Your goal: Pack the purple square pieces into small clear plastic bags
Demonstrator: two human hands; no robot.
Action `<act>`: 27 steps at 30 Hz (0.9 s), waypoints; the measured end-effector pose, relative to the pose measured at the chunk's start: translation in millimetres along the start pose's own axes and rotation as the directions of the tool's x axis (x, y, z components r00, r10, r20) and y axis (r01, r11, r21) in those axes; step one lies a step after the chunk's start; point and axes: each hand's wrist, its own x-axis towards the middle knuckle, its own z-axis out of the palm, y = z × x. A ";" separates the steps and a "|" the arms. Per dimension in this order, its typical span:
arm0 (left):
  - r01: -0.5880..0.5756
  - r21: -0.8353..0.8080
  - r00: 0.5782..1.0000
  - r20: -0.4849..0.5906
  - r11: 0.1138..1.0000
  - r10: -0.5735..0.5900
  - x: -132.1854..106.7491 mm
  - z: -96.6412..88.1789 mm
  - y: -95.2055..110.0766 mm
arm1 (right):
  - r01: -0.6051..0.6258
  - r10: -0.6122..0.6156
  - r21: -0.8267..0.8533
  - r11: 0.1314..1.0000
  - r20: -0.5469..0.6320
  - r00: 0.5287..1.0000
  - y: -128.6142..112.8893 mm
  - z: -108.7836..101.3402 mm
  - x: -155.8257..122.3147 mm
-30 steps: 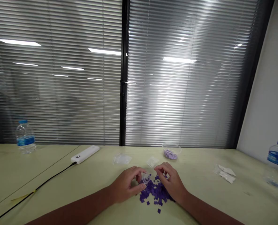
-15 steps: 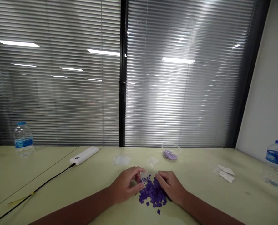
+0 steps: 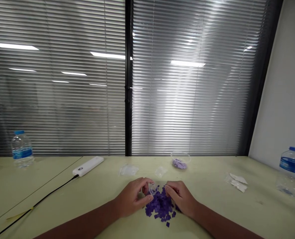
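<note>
A heap of small dark purple squares (image 3: 160, 206) lies on the pale green table (image 3: 92, 199) between my hands. My left hand (image 3: 132, 196) is curled round a small clear plastic cup (image 3: 152, 189), tipped on its side at the heap's far left edge. My right hand (image 3: 181, 196) rests on the right side of the heap, its fingers bent and pressed together at the pieces near the cup's mouth. Whether it holds a piece is hidden.
A clear bowl of pale purple pieces (image 3: 180, 160) stands farther back. Small clear bags (image 3: 128, 170) (image 3: 160, 171) lie behind my hands, white packets (image 3: 237, 182) to the right. A white power bank (image 3: 88, 165) with black cable, and water bottles (image 3: 21, 149) (image 3: 289, 170) at both sides.
My right hand has dropped from above the heap down onto it and drawn in toward the cup. The left hand and cup have stayed put. The view has drifted slightly.
</note>
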 end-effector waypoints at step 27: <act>-0.017 0.013 1.000 0.018 1.000 0.016 0.7 -2.1 1.8 | 0.079 -0.099 -0.188 0.979 -0.102 0.990 2.9 12.2 -0.4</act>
